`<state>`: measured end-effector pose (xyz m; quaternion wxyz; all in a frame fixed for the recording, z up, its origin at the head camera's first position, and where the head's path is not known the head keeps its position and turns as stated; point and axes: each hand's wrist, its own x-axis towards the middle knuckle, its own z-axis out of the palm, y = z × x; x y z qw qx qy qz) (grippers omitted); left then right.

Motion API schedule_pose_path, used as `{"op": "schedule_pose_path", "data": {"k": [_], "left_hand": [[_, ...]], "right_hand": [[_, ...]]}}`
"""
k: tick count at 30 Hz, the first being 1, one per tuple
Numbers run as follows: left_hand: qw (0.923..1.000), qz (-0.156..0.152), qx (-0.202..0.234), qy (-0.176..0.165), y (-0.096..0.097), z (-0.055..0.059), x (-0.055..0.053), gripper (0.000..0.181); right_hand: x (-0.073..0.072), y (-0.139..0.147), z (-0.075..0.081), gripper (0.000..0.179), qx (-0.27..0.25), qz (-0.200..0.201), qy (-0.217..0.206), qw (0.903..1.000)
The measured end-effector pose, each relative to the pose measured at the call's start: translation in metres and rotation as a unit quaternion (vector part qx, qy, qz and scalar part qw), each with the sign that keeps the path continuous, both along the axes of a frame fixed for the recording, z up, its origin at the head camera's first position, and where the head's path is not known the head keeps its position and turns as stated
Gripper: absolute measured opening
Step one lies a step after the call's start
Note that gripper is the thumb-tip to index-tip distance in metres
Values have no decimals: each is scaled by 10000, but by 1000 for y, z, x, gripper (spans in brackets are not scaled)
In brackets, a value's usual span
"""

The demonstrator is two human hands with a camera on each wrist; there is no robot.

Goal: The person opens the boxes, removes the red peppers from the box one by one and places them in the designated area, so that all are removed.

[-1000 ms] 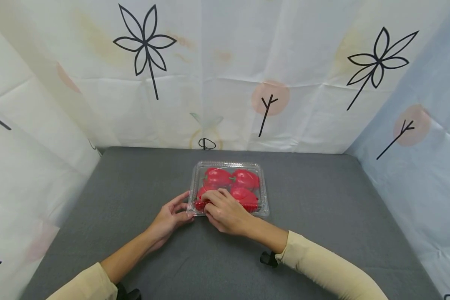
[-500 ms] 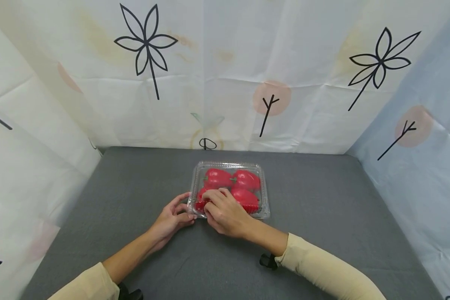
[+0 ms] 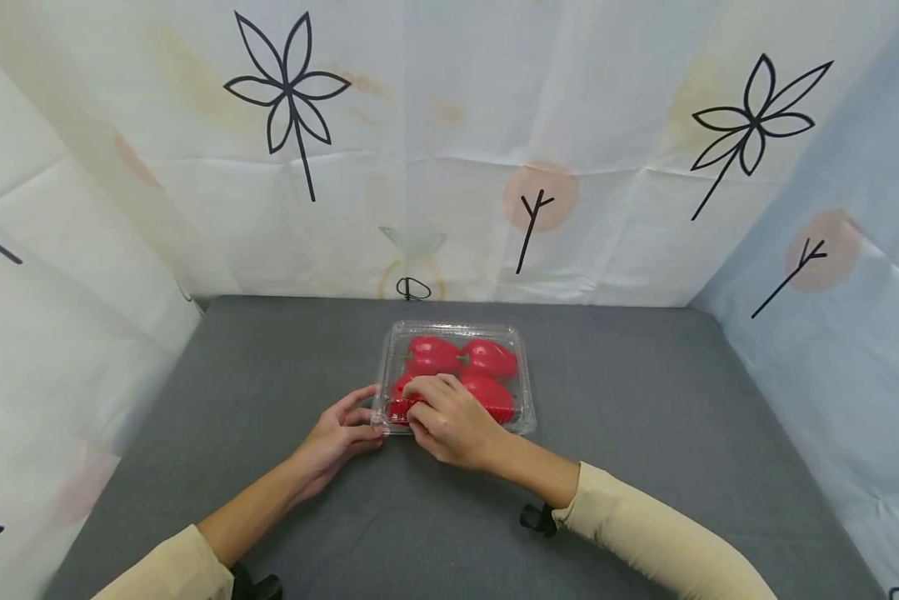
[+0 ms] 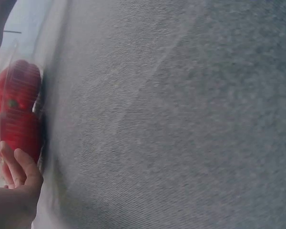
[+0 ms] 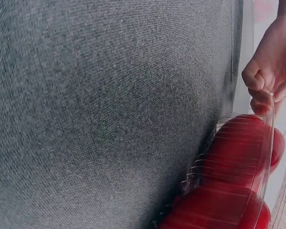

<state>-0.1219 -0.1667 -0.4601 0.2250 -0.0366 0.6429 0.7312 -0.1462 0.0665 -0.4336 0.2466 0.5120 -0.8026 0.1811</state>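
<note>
Several red bell peppers [image 3: 491, 359] with green stems sit in a clear plastic clamshell container [image 3: 529, 392] on the grey cloth. My left hand [image 3: 338, 435] comes from the left and pinches the container's front left corner between thumb and fingers, as the right wrist view shows. My right hand [image 3: 452, 425] is over the front middle, fingers curled, seemingly pinching the clear lid [image 5: 285, 191], though its fingertips are hidden. In the right wrist view the lid slants apart from the base rim. The front left pepper [image 3: 398, 406] is partly covered by my right hand.
A grey cloth [image 3: 621, 433] covers the table. Pale fabric walls [image 3: 449, 108] with drawn leaves and twigs stand behind and at both sides. Black straps with wrist cameras [image 3: 537, 518] sit near the cream sleeves [image 3: 659, 525].
</note>
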Motion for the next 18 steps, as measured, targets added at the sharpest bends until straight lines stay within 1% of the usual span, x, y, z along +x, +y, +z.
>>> {"op": "schedule_pose_path", "data": {"k": [3, 6, 10, 12, 14, 18], "left_hand": [[10000, -3, 45, -15, -1, 0, -2, 66], [10000, 28, 36, -63, -1, -1, -3, 64], [9999, 82, -100, -113, 0, 1, -3, 63], [9996, 161, -196, -132, 1, 2, -4, 61], [9991, 220, -318, -171, 1, 3, -5, 59], [9983, 292, -446, -221, 0, 5, -5, 59]], "right_hand": [[-1, 0, 0, 19, 61, 4, 38, 10000], [1, 1, -3, 24, 253, -3, 130, 9996], [2, 5, -5, 36, 597, -65, 458, 9971], [3, 10, -5, 44, 647, -164, 602, 9960], [2, 18, -5, 50, 636, -356, 671, 9951], [3, 33, -5, 60, 403, -833, 525, 9943]]}}
